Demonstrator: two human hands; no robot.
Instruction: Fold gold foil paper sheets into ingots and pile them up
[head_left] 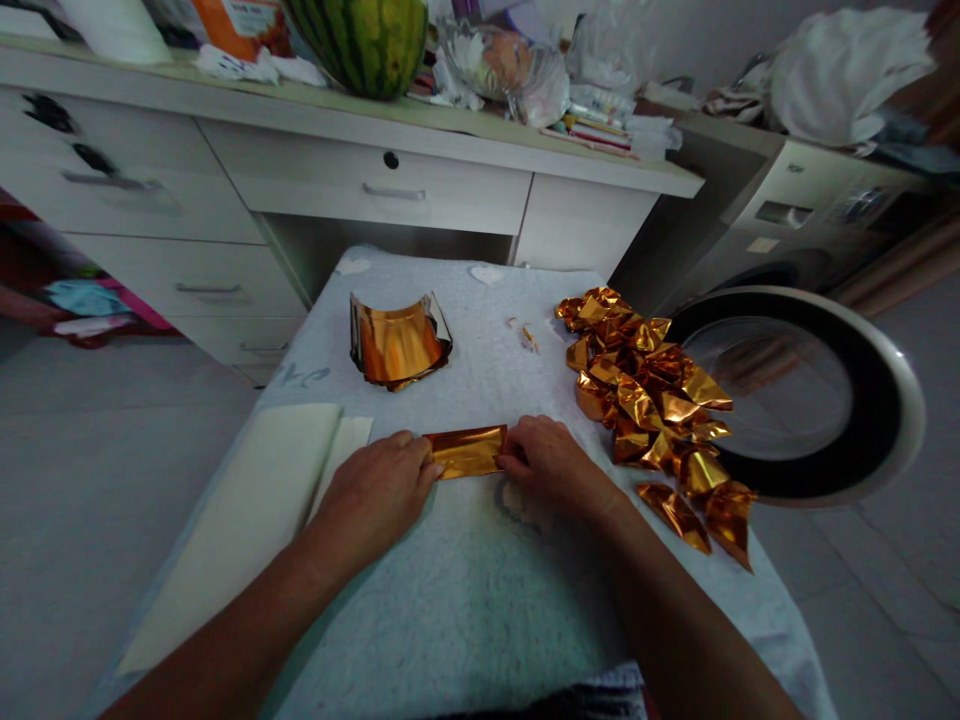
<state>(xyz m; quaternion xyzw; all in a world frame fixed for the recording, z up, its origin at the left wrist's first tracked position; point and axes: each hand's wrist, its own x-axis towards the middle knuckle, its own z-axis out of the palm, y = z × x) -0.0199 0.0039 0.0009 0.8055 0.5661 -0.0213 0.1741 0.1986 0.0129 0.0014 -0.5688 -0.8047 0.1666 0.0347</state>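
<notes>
A flat strip of shiny gold foil [470,452] lies across the middle of the cloth-covered table, held at both ends. My left hand [386,480] pinches its left end, the fingers curled in. At the right end my right hand [551,462] is closed on the foil too. Beyond my left hand sits a curved stack of gold foil sheets [401,343]. Several folded gold foil pieces [652,400] are heaped along the table's right side.
White paper sheets [240,520] lie along the left edge of the table cloth [465,610]. Small scraps [529,338] rest near the far side. Behind stand a white desk [315,130] with a watermelon [360,40] and a washing machine with its round door [795,390] open.
</notes>
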